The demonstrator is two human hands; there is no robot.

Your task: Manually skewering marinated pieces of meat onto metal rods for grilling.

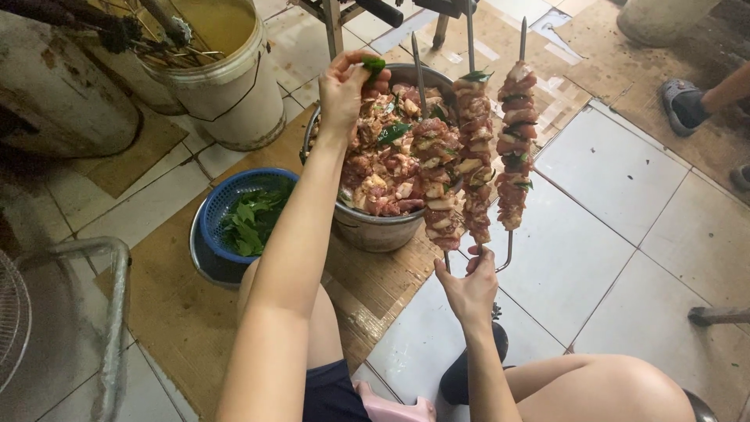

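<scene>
Skewers [474,148] stood upright, clamped at their base in your right hand [471,291]; your left hand [341,87], fingers pinching a green leaf [373,65], hovered left of their tips.

A white plastic bucket [226,74] of yellowish liquid stands on the tiled floor [617,180], with blackened sticks [117,31] resting across its rim. Flattened cardboard [180,312] covers part of the tiles. At far right, someone else's sandalled foot [687,101] rests on more cardboard. A wire fan guard [16,312] sits at left.
</scene>
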